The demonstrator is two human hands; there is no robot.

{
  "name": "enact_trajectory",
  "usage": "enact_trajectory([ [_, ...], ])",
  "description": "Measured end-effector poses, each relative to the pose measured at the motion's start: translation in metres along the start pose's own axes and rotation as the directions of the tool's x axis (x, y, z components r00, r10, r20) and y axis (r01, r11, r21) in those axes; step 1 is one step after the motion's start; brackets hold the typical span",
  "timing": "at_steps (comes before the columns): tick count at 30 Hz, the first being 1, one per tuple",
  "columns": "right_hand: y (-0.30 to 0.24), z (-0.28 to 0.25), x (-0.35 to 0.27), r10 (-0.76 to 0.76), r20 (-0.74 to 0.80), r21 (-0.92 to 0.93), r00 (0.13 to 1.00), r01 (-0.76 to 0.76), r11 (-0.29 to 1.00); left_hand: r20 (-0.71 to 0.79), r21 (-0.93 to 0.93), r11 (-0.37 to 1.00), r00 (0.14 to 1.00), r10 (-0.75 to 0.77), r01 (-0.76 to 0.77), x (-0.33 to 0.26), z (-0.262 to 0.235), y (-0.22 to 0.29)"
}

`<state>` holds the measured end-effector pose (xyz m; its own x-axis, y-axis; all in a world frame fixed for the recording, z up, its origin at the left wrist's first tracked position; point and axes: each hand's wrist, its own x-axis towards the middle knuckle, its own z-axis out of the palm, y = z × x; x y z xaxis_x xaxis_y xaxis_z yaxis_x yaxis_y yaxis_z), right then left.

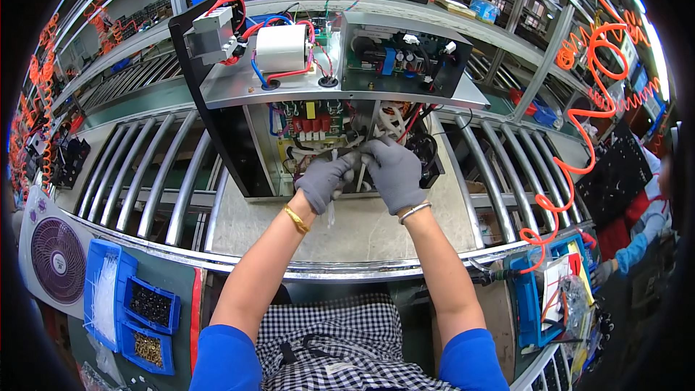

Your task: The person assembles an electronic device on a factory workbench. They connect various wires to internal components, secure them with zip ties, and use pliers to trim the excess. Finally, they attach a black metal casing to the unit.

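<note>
Both hands wear grey gloves and meet at the open front of a metal equipment chassis (pixel 246 152), which holds circuit boards and wiring. My left hand (pixel 327 177) is closed, with a thin white cable tie (pixel 331 213) hanging below its fingers. Close beside it, my right hand (pixel 394 170) has its fingertips pinched together near the chassis's middle divider. Whatever lies between those fingertips is hidden. Behind the hands are a green circuit board with red parts (pixel 310 124) and a bundle of white wires (pixel 392 122). A large white cylinder (pixel 281 48) with red and blue leads sits on top.
Roller conveyors (pixel 145 174) flank the work plate (pixel 289 235). At lower left stand blue bins of white ties (pixel 105 297), black parts (pixel 150 304) and brass screws (pixel 148 347), beside a fan (pixel 58 259). An orange coiled hose (pixel 568 166) hangs at right; another person's gloved hand (pixel 602 272) shows beyond.
</note>
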<state>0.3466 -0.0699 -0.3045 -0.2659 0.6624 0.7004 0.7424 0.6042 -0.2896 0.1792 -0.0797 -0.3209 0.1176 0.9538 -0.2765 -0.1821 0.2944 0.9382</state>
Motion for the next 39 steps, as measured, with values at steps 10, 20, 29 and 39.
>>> enact_trajectory([
  [10, -0.008, 0.013, -0.023, 0.027, -0.15, 0.368, 0.988, 0.03, 0.929, -0.001, -0.038, 0.998, 0.999, 0.044, -0.044, 0.034, -0.016, 0.002],
  [20, -0.031, 0.041, -0.011, 0.614, 0.141, 0.944, 0.776, -0.292, 0.153, -0.045, -0.088, 0.99, 0.993, 0.106, -0.109, 0.03, -0.002, 0.02],
  [29, -0.038, 0.064, -0.022, 0.443, 0.497, 0.809, 0.746, -0.215, -0.546, 0.056, -0.19, 0.982, 0.998, 0.015, -0.004, 0.042, -0.007, 0.015],
  [39, -0.063, 0.069, -0.021, 0.558, 0.413, 0.91, 0.72, -0.305, -0.281, -0.037, -0.039, 0.986, 0.987, 0.16, -0.161, 0.048, -0.01, 0.008],
])
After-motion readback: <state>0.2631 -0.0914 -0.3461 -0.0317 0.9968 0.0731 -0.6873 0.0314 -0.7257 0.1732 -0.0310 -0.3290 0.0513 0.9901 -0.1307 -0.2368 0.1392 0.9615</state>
